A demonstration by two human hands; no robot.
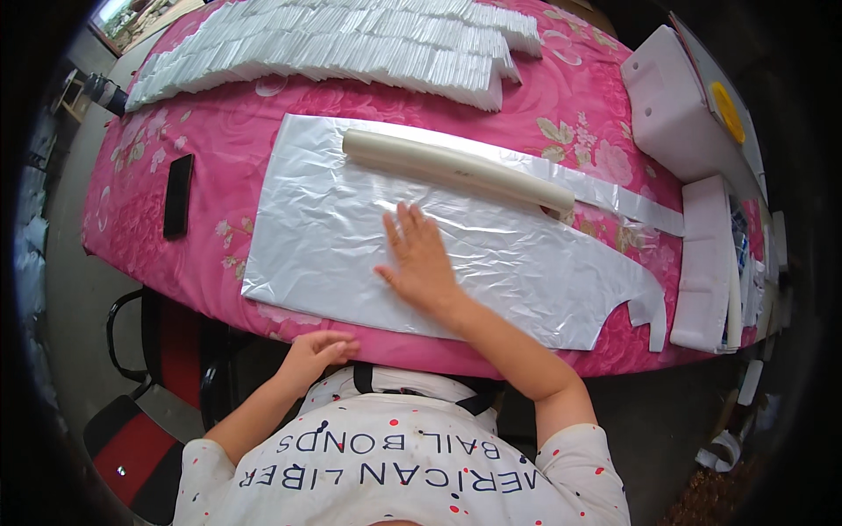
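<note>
The table has open room left of the sheet, which nears its front edge. A tube lies along the sheet's far side. Right hand: palm-down mid-sheet, fingers spread, empty; left hand: by the table's near edge, loosely bent, empty.

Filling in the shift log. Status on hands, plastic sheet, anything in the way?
Right hand palm-down on silvery plastic sheet. Left hand off it, at near edge of table. Pale tube lying on sheet's far part.
</note>
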